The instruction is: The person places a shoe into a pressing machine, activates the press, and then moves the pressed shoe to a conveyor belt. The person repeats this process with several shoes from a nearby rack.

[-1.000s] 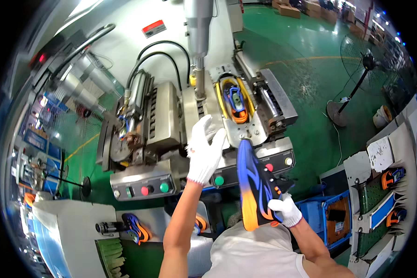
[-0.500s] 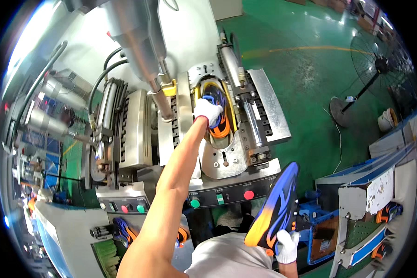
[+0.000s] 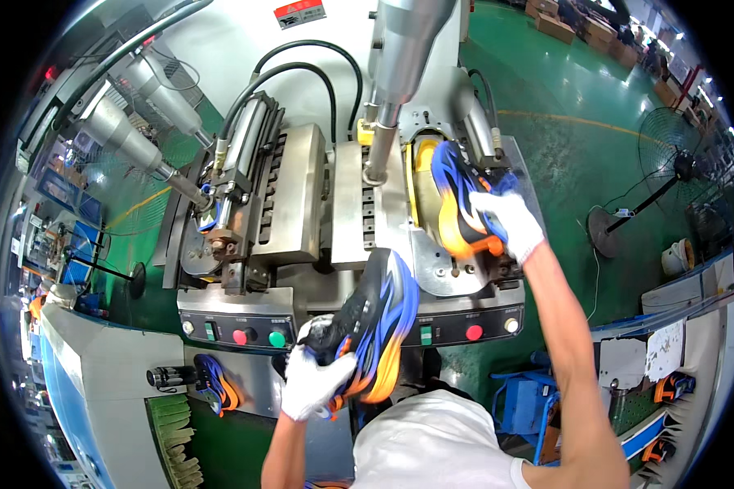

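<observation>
- Shoe (image 3: 458, 204) in the press (image 3: 432, 244) cradle: right hand (image 3: 510, 222) fingers grasp it, seemingly lifting it out.
- Left hand (image 3: 314, 379), below the press, grips a second shoe (image 3: 375, 326), likely loaded next.

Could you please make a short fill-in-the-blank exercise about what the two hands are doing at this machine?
1. The left hand wears a ____ glove and holds a blue and orange shoe.
2. The right hand reaches the second shoe at the press station on the ____ side.
3. The control panel shows a red button beside a ____ one.

Missing words: white; right; green
</observation>
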Available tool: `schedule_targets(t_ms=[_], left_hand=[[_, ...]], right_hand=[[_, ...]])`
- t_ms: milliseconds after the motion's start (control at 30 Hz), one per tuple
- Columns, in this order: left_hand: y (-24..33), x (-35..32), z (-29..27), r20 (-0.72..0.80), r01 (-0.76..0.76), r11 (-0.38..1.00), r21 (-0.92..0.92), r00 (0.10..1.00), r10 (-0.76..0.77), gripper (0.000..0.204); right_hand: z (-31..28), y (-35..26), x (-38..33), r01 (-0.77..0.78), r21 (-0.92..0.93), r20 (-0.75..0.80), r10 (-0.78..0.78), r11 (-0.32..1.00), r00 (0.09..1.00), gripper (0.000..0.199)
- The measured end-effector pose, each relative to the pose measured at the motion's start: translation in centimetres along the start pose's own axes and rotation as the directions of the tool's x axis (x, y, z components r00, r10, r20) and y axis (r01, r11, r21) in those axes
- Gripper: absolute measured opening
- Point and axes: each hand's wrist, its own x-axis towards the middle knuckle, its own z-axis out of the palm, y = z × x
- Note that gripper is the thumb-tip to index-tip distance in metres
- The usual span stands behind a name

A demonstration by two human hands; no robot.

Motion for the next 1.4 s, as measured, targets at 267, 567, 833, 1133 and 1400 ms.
schedule_targets(t_ms=[267, 567, 833, 1133, 1400], left_hand=[[-16.6, -28.3, -6.7, -0.705, 0.524, 0.851, -0.029, 0.593, -0.389, 0.058], [-31.3, -19.4, -4.0, -0.856, 0.752, 0.588, -0.298, 0.061, -0.513, 0.086], [-34.3, -17.1, -1.5, -0.883, 0.654, 0.695, -0.299, 0.086, -0.461, 0.095], [-43.9, -30.3, -21.7, -0.711, 0.519, 0.855, -0.020, 0.594, -0.377, 0.056], [-64.1, -42.6, -57.5, -0.991, 0.897, 0.428, 0.108, 0.065, 0.114, 0.048]], right_hand=[[7.7, 7.5, 16.6, 0.085, -0.978, 0.028, -0.288, 0.188, 0.957, 0.036], [-0.8, 8.4, 21.1, 0.183, -0.667, 0.093, -0.163, 0.722, 0.982, 0.020], [18.5, 15.9, -11.0, 0.603, -0.795, 0.496, -0.496, 0.070, 0.712, 0.072], [21.8, 28.8, -13.3, 0.645, -0.734, 0.666, -0.038, -0.212, 0.745, 0.103], [27.3, 45.9, -16.3, 0.113, -0.928, 0.228, 0.302, 0.355, 0.925, 0.078]])
